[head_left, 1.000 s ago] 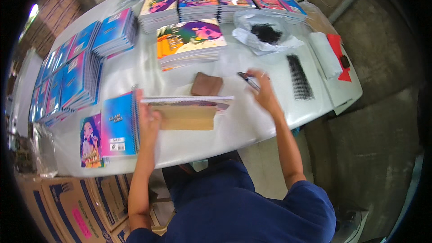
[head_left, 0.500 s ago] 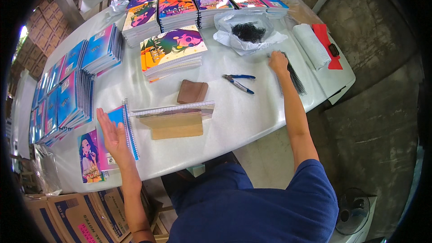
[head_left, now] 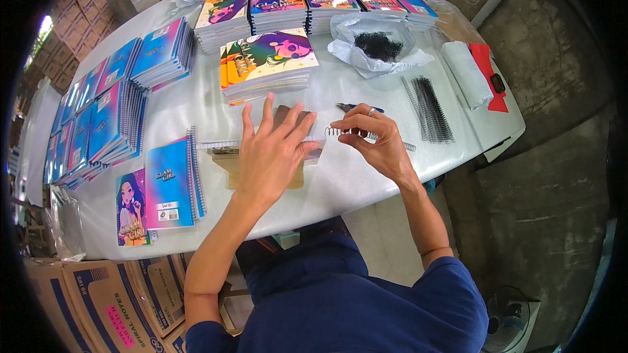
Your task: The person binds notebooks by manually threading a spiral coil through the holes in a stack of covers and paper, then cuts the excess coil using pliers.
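Pinching a coil [head_left: 409, 146] between thumb and fingertips, our right hand [head_left: 381, 138] had it lying sideways, near end pointing at the pad [head_left: 218, 144] and just short of it. Our left hand [head_left: 271, 157] had its fingers splayed over the pad; couldn't tell if they pressed. Tan block [head_left: 293, 180] sat at the pad's near side, brown block [head_left: 281, 115] behind. Risks, as we judged: a hard pinch could've bent the coil's turns; a light left touch could've let the pad slide. Pliers [head_left: 345, 107] lay close by the right knuckles, easy to knock. Spare coils [head_left: 432, 110] lay farther right, could've tangled if brushed. Finished notebook [head_left: 173, 180] lay left.
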Available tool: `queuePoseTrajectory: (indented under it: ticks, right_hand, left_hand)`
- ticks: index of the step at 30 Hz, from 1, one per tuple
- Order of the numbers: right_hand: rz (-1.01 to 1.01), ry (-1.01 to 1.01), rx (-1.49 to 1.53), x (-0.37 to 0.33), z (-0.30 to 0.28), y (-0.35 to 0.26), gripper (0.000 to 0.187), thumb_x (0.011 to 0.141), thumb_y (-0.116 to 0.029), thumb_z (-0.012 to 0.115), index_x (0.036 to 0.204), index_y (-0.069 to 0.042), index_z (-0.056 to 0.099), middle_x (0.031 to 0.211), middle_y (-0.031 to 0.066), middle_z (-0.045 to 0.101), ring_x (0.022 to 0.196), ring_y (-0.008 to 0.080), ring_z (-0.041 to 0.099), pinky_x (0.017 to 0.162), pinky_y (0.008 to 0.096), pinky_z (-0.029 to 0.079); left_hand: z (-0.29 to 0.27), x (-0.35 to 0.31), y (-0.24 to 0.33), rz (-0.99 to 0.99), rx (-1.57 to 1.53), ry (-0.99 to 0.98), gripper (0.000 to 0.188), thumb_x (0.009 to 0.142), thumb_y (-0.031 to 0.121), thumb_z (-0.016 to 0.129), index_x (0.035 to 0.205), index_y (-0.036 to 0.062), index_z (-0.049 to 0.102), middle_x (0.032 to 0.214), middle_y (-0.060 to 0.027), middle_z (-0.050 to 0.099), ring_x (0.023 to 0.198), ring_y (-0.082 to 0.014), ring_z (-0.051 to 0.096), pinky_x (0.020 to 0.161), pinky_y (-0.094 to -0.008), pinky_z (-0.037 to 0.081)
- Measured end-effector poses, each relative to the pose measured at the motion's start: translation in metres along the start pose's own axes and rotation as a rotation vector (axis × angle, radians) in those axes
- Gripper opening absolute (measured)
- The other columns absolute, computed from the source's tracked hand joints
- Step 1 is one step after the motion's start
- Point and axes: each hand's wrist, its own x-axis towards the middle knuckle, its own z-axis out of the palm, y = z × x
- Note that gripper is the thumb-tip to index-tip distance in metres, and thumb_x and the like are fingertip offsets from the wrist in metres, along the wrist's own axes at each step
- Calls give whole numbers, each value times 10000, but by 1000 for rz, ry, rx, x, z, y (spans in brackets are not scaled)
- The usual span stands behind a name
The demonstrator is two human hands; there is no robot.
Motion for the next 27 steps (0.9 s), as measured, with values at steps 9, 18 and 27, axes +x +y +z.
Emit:
queuePoseTrajectory:
  ticks: [9,18,27]
  right_hand:
    - [54,-42,189,0,2,13,263,750,55,738,974,-82,728,901,6,603,739,99,525,655,255,445]
    - [103,-145,128,-1,-2,12,263,776,68,702,1006,-59,702,913,44,606,779,140,559,660,288,461]
    - [-111,-202,-115,0,-10,-1,289,778,84,668,1039,-42,677,960,96,604,829,255,599,702,374,489]
  left_hand:
    - [2,1,3,-17,8,-5,502,844,392,641,1325,271,566,1307,26,599,1229,-309,528,1087,-540,285]
    - [3,0,3,-32,7,-9,487,857,396,631,1324,276,564,1308,17,598,1213,-309,543,1091,-541,287]
    - [1,-3,4,-30,1,-27,490,865,403,624,1333,279,552,1312,0,595,1204,-306,552,1088,-538,293]
